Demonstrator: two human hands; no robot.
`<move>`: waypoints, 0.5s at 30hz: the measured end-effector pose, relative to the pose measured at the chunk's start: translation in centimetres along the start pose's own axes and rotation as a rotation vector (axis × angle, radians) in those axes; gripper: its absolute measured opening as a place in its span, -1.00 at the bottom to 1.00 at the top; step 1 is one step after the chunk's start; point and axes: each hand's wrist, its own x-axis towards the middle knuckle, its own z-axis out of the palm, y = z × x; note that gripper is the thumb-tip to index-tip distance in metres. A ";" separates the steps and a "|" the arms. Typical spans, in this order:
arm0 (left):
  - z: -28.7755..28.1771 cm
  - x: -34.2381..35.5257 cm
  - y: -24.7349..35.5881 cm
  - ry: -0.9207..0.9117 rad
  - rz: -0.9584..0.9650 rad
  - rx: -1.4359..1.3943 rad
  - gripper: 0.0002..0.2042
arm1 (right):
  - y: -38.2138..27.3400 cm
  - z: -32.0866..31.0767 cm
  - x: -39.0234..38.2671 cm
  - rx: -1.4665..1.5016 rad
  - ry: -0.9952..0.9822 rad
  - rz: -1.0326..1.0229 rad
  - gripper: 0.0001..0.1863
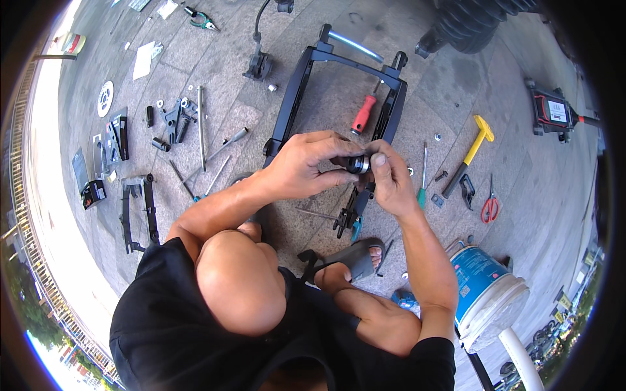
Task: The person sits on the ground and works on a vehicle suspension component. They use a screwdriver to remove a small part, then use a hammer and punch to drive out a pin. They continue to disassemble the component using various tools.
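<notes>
The left hand (312,164) and the right hand (394,188) meet over the open end of a black frame, each pinching one end of a small cylinder (358,164). The fingers are closed narrowly on it, thumb against fingertips. The cylinder is short and round, glossy black with a bright silvery ring; the fingers hide the rest of it.

The black frame (294,98) has two long rails with a matte, dark finish, joined by a crossbar, and a smooth, shiny metal tube (356,46) lies beside its far end. Between the rails rests a screwdriver (364,115) with a rounded, red handle.

The floor (225,62) is of grey stone slabs, speckled and stained, with straight joints bent by the lens. To the right lie a hammer (479,139) with a yellow head and black grip, and scissors (491,200) with red looped handles. To the left are a flat, pale disc (108,91) pierced with holes and a slim, straight metal rod (201,124).
</notes>
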 end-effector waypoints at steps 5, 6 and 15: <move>0.3 0.4 0.4 -0.032 0.027 0.074 -0.55 | 1.2 0.9 -0.3 -0.100 0.117 0.094 -0.33; 0.4 0.4 0.5 -0.036 0.011 0.082 -0.55 | 1.3 1.1 -0.3 -0.121 0.149 0.057 -0.34; 1.3 0.5 0.3 -0.002 -0.043 0.044 -0.54 | 1.1 1.9 0.0 -0.010 0.289 -0.021 -0.40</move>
